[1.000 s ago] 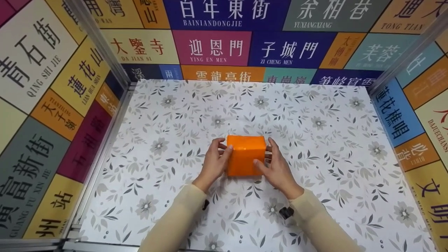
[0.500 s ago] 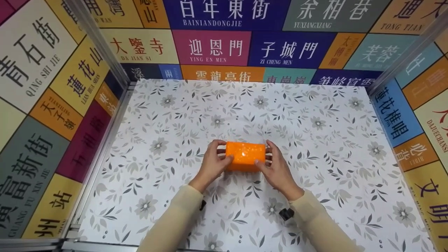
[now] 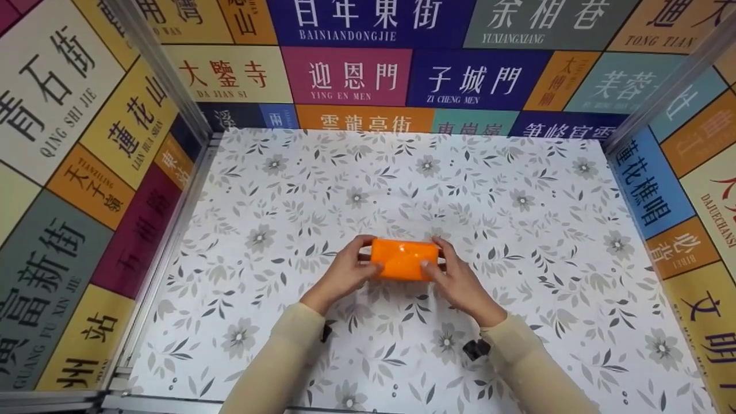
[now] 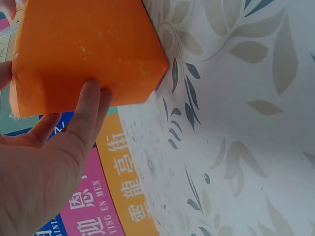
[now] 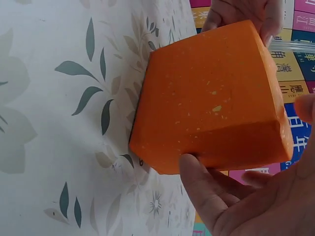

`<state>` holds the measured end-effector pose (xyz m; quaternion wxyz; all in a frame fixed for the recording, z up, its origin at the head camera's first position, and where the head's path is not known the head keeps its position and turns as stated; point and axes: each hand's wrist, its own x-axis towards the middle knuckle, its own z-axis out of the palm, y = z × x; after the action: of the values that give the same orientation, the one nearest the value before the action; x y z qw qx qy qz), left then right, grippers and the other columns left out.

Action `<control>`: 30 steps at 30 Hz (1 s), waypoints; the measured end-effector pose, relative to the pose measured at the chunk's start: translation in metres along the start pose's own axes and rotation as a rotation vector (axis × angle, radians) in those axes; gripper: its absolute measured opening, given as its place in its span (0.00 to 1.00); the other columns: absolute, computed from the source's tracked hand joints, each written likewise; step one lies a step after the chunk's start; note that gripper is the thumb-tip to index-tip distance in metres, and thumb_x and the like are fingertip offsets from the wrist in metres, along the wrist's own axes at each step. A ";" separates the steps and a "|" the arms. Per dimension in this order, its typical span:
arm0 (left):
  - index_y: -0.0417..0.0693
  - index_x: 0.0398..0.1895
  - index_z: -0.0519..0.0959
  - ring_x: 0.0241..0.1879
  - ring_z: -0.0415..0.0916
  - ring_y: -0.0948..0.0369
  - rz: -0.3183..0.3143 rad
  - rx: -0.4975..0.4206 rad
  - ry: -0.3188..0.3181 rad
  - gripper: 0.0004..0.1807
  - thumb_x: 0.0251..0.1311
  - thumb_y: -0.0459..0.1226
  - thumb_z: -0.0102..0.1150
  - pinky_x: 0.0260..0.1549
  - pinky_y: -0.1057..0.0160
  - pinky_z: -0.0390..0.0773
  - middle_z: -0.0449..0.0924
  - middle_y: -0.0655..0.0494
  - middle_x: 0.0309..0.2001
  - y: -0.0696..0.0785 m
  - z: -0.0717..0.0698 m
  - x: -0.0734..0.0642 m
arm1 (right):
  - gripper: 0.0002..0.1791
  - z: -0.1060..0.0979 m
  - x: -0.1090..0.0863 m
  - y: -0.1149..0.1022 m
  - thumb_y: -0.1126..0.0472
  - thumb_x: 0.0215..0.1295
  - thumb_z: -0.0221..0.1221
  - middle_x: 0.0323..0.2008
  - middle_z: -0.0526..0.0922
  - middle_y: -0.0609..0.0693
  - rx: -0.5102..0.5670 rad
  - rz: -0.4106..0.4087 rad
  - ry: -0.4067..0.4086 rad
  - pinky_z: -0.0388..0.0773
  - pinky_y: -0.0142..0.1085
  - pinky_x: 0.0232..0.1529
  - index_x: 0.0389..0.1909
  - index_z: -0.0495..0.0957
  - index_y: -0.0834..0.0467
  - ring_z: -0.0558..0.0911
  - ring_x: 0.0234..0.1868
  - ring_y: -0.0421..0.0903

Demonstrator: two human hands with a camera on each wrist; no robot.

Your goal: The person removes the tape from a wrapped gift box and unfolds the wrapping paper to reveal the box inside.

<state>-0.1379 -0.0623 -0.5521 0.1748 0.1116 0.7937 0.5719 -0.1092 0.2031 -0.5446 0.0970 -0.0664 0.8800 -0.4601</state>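
An orange block with flat faces and small pale specks is held between both hands near the middle of the table. My left hand grips its left end, thumb on the near face and fingers along the side. At the opposite end my right hand holds it in the same way. In the left wrist view, fingertips press against a side of the block, whose lower edge is at or close to the tabletop. The right wrist view shows the speckled broad face of the block; whether its base fully rests is hidden.
A white cover printed with grey flowers and leaves spreads over the table. Walls of coloured panels with lettering, such as the pink panel, enclose the back and both sides. A metal rail runs along the left edge.
The block has been turned in both hands: its tall near face has gone from the head view, and a shorter, shinier face shows instead. Both hands have come slightly nearer the front.
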 end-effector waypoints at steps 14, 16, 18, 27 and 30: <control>0.38 0.59 0.71 0.60 0.72 0.49 0.146 0.010 0.062 0.23 0.62 0.33 0.65 0.56 0.53 0.76 0.59 0.42 0.69 -0.020 0.010 -0.011 | 0.32 0.025 -0.012 0.014 0.63 0.68 0.60 0.64 0.66 0.59 0.033 -0.121 0.081 0.78 0.49 0.54 0.71 0.62 0.60 0.78 0.57 0.58; 0.41 0.65 0.69 0.60 0.72 0.51 0.126 0.071 0.042 0.29 0.61 0.32 0.66 0.54 0.56 0.77 0.56 0.44 0.72 -0.023 0.011 -0.012 | 0.33 0.029 -0.013 0.018 0.65 0.66 0.61 0.63 0.65 0.59 0.017 -0.137 0.075 0.78 0.48 0.54 0.71 0.62 0.61 0.78 0.58 0.57; 0.45 0.68 0.68 0.60 0.73 0.53 0.102 0.180 0.020 0.31 0.61 0.34 0.67 0.54 0.58 0.77 0.51 0.49 0.76 -0.023 0.010 -0.011 | 0.34 0.031 -0.014 0.020 0.66 0.65 0.62 0.63 0.66 0.59 -0.016 -0.160 0.081 0.79 0.47 0.53 0.70 0.62 0.62 0.79 0.57 0.56; 0.55 0.70 0.72 0.73 0.56 0.54 0.197 0.704 -0.018 0.32 0.63 0.52 0.64 0.67 0.53 0.62 0.53 0.58 0.77 -0.015 0.004 -0.011 | 0.37 0.021 -0.017 0.019 0.51 0.64 0.67 0.66 0.65 0.54 -0.281 -0.156 0.076 0.76 0.51 0.54 0.71 0.65 0.55 0.79 0.56 0.54; 0.56 0.72 0.70 0.72 0.58 0.53 0.198 0.733 -0.045 0.36 0.62 0.55 0.64 0.67 0.52 0.62 0.55 0.57 0.77 -0.015 0.004 -0.011 | 0.39 0.016 -0.017 0.020 0.47 0.63 0.67 0.67 0.65 0.53 -0.334 -0.172 0.070 0.74 0.52 0.56 0.71 0.65 0.54 0.77 0.56 0.55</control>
<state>-0.1254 -0.0677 -0.5656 0.0845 0.2555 0.9269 0.2617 -0.0896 0.2057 -0.5683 0.0145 -0.1404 0.9381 -0.3163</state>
